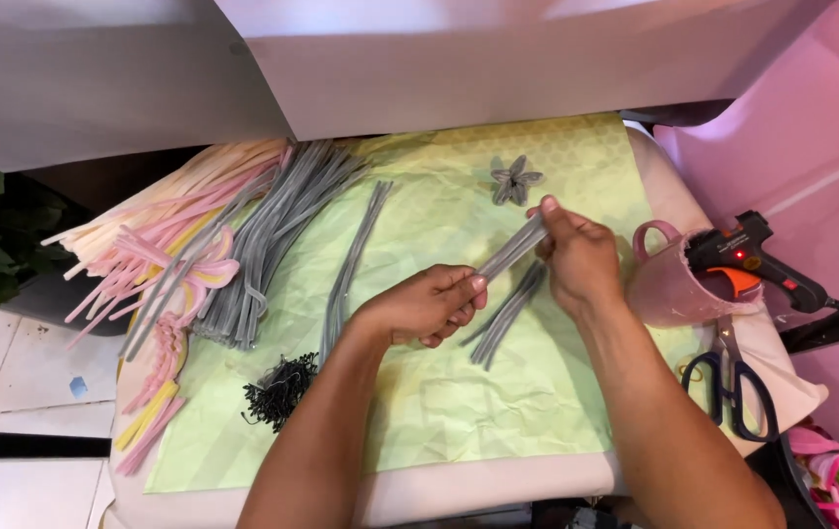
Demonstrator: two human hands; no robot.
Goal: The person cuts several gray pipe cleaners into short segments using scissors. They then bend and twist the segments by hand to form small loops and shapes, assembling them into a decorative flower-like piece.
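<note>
fuzzy grey pipe cleaners, creased matt green paper, glossy blk plastic glue gun.

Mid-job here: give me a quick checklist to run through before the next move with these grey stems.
1. Grey stems pinched at both ends by left hand and right hand: ok.
2. Stems aligned evenly: cannot tell.
3. Spare grey stems on the mat: ok.
4. Glue gun parked in the pink cup: ok.
5. Scissors near the right arm: ok.
6. Finished flower apart from the hands: ok.
</note>
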